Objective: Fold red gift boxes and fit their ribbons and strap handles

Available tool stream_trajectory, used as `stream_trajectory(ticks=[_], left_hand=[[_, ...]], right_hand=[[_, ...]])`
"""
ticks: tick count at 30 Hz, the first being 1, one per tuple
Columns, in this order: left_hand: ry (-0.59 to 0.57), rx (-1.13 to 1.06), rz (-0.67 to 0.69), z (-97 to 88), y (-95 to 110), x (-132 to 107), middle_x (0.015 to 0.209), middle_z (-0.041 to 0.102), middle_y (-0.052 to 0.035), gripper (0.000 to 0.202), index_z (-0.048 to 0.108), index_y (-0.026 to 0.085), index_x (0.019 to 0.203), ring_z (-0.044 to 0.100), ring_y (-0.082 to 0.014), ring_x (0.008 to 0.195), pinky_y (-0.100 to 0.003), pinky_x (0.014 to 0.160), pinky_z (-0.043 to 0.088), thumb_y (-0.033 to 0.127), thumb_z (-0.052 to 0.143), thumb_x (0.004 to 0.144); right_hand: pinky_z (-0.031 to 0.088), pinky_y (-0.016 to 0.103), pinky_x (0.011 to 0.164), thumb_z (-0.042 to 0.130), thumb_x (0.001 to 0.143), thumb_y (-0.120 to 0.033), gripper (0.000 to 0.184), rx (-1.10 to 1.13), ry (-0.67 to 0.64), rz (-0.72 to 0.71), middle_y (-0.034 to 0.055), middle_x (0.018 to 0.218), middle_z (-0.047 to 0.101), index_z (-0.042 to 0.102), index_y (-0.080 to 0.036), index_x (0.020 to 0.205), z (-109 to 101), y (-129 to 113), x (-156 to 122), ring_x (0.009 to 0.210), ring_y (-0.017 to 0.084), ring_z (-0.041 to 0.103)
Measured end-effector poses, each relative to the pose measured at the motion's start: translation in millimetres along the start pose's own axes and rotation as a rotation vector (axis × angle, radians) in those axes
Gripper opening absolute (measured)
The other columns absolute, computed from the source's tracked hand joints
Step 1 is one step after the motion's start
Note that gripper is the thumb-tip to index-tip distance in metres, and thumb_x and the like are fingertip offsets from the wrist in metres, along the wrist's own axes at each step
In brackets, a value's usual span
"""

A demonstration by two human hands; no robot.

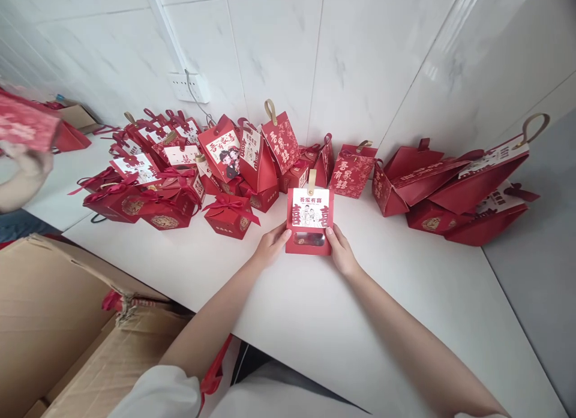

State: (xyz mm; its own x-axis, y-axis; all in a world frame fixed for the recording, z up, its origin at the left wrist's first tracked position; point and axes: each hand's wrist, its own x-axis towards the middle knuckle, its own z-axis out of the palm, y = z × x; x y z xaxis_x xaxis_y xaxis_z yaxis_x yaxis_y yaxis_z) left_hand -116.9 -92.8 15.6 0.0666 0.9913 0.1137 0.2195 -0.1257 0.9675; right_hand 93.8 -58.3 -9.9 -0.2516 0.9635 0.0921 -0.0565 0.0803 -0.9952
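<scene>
A red gift box (310, 219) stands upright on the white table in front of me, held from both sides. It has a white printed panel with red characters and a drawn couple, a small clear window below, and a gold loop on top. My left hand (271, 244) grips its left edge, thumb on the front. On the opposite edge my right hand (342, 250) grips it the same way. The fingers behind the box are partly hidden. Just left of my left hand sits a small red box with a ribbon bow (229, 216).
Many red gift boxes crowd the table (288, 322) along the tiled wall, including a pile (454, 190) at right. An open cardboard carton (90, 310) stands at lower left. At far left another person's hand (29, 169) holds a red box. A wall socket (188, 87) has a cable.
</scene>
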Motion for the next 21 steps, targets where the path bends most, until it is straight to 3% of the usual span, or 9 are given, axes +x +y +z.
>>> stream_trajectory(ticks=[7, 13, 18, 21], left_hand=[[-0.027, 0.008, 0.010, -0.4, -1.3, -0.9, 0.132, 0.060, -0.0046, 0.051, 0.053, 0.023, 0.134, 0.056, -0.0268, 0.122, -0.041, 0.105, 0.044, 0.049, 0.048, 0.090], [0.009, 0.070, 0.025, -0.4, -11.8, 1.6, 0.125, 0.063, -0.0057, 0.046, 0.052, 0.024, 0.130, 0.059, -0.0233, 0.116, -0.039, 0.101, 0.046, 0.046, 0.052, 0.089], [0.076, 0.158, 0.015, -2.5, -24.2, 6.6, 0.116, 0.065, -0.0065, 0.037, 0.054, 0.024, 0.118, 0.063, -0.0196, 0.101, -0.042, 0.097, 0.046, 0.039, 0.059, 0.085], [0.082, 0.169, 0.018, -4.4, -27.5, 5.9, 0.118, 0.064, -0.0058, 0.034, 0.055, 0.025, 0.117, 0.063, -0.0191, 0.101, -0.041, 0.095, 0.047, 0.038, 0.058, 0.086]], right_hand=[[0.047, 0.042, 0.098, 0.047, 0.091, -0.057, 0.046, -0.039, 0.024, -0.017, 0.0076, 0.125, 0.062, 0.055, -0.022, 0.120, -0.9, 5.2, 0.9, 0.114, 0.025, 0.058], [0.047, 0.043, 0.094, 0.050, 0.091, -0.051, 0.041, -0.116, 0.205, -0.129, 0.0098, 0.121, 0.061, 0.053, -0.023, 0.119, 4.1, 6.5, -5.8, 0.110, 0.026, 0.057], [0.047, 0.045, 0.089, 0.073, 0.074, -0.046, 0.053, -0.252, 0.304, -0.240, 0.0100, 0.114, 0.059, 0.050, -0.022, 0.115, 9.3, 5.4, -10.6, 0.100, 0.027, 0.058], [0.047, 0.046, 0.088, 0.076, 0.071, -0.045, 0.054, -0.289, 0.302, -0.246, 0.0096, 0.112, 0.059, 0.050, -0.023, 0.113, 11.4, 7.3, -10.8, 0.099, 0.027, 0.057]])
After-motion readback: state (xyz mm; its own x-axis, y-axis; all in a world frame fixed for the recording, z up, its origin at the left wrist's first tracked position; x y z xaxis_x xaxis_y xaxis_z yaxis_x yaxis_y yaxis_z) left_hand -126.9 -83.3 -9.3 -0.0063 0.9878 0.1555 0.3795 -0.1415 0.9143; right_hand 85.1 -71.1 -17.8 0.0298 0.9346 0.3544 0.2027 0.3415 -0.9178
